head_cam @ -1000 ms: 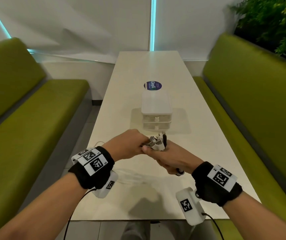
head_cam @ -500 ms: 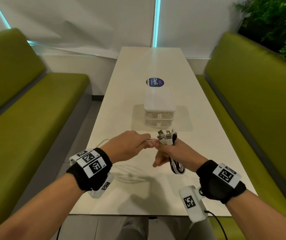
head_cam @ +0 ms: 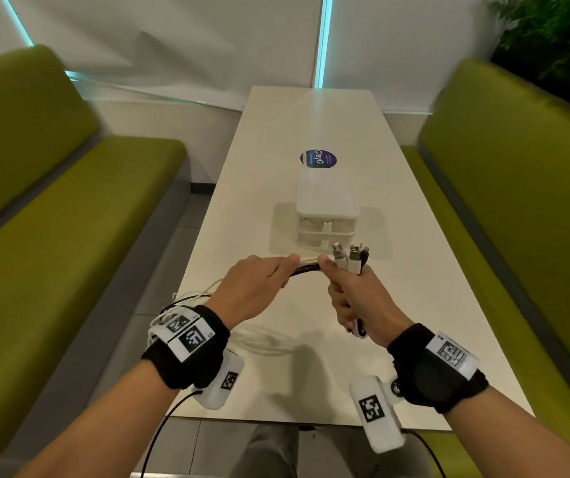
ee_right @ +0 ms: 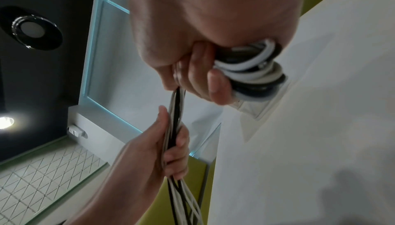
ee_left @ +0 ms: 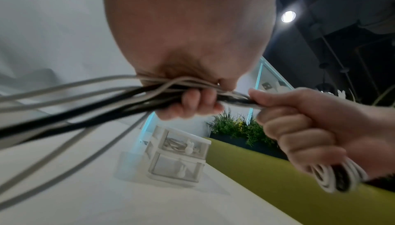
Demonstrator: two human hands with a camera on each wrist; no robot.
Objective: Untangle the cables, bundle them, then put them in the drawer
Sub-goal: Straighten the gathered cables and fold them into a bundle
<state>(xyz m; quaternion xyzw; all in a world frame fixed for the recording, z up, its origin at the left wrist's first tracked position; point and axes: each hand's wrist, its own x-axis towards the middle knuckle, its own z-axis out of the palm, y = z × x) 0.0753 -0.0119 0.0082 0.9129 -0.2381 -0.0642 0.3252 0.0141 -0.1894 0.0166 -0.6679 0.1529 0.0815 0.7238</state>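
My right hand (head_cam: 352, 291) grips a folded bundle of white and black cables (ee_right: 252, 70), with several plug ends (head_cam: 349, 257) sticking up above the fist and a loop (head_cam: 357, 331) below it. My left hand (head_cam: 259, 281) grips the loose run of the same cables (ee_left: 107, 97) just left of the right fist. A short taut stretch (head_cam: 306, 267) spans between the hands. The slack strands (head_cam: 263, 339) trail back over the table near my left wrist. A small white two-drawer box (head_cam: 326, 215) stands beyond the hands, both drawers closed, with coiled cable visible in the upper one (ee_left: 181, 144).
The long white table (head_cam: 311, 132) runs away from me between two green benches (head_cam: 69, 219) (head_cam: 518, 201). A round blue sticker (head_cam: 318, 158) lies behind the drawer box. Plants (head_cam: 559, 39) stand at the back right.
The hands have drawn apart: my left hand slid left along the cables, exposing a stretch between the fists. The plug ends now stand clear above the right fist.
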